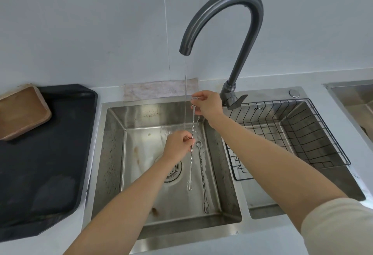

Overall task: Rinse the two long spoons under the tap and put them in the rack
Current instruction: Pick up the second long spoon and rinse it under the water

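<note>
No brand or readable writing shows anywhere; a small dark mark on the far wall of the right basin is too blurred to read. From the head camera, a dark tap (pixel 228 38) arches over the left sink (pixel 113 153) and drops a thin stream of water (pixel 185 93) just left of the right hand (pixel 207 105). That hand is raised below the tap base, fingers curled together and pinching the bowl end of one spoon (pixel 192 133), which hangs near upright over the basin. The left hand (pixel 177 145) pinches the same spoon at mid-handle, thumb and fingers pressed on the twisted shaft; the far side of its fingers is hidden. The spoon's lower end is forked and blurs against the wet steel near the drain (pixel 171 171), which the left wrist partly covers. The second spoon (pixel 201 178) lies flat on the sink floor, just right of the held one, bowl toward the back, fork tip toward the front wall. The wire rack (pixel 292 133) sits in the right basin, its near corner crossed by the right forearm. At left, a black tray (pixel 40 153) runs off the frame edge, with a wooden dish (pixel 22 111) propped on it, also cut off. A cloth (pixel 159 90) lies behind the sink against the wall. Another steel basin at far right is mostly out of frame.
</note>
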The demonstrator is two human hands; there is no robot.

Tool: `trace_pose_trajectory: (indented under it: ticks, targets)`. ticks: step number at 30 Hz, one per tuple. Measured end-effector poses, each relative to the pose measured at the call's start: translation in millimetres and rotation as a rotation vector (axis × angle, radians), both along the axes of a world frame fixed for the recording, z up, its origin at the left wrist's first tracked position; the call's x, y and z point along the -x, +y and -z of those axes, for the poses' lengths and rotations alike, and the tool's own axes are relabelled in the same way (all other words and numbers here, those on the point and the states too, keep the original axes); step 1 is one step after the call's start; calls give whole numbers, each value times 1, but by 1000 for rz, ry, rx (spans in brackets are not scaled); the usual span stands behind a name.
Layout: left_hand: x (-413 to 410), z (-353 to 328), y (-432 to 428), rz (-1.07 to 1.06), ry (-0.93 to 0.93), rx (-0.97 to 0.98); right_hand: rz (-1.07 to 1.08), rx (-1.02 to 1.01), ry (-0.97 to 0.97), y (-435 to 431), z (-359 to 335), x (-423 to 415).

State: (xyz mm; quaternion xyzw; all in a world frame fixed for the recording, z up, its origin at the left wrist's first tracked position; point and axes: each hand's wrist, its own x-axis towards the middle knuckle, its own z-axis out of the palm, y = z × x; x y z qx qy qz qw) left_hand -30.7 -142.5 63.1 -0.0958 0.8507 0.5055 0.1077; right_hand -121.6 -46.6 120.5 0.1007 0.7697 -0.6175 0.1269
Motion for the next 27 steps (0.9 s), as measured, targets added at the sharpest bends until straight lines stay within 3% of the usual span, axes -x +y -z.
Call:
trace_pose_trajectory:
  ticks: [4, 14, 27]
  targets:
    - [-8, 19, 4, -25, -57, 37, -13, -78, -52, 4, 29, -15]
    - [-25, 98, 22, -23, -289, 27, -249, -313, -434, 8, 129, -74]
    - [-25, 170, 32, 76, -467, 189, -305, -274, -680, 15, 195, -96]
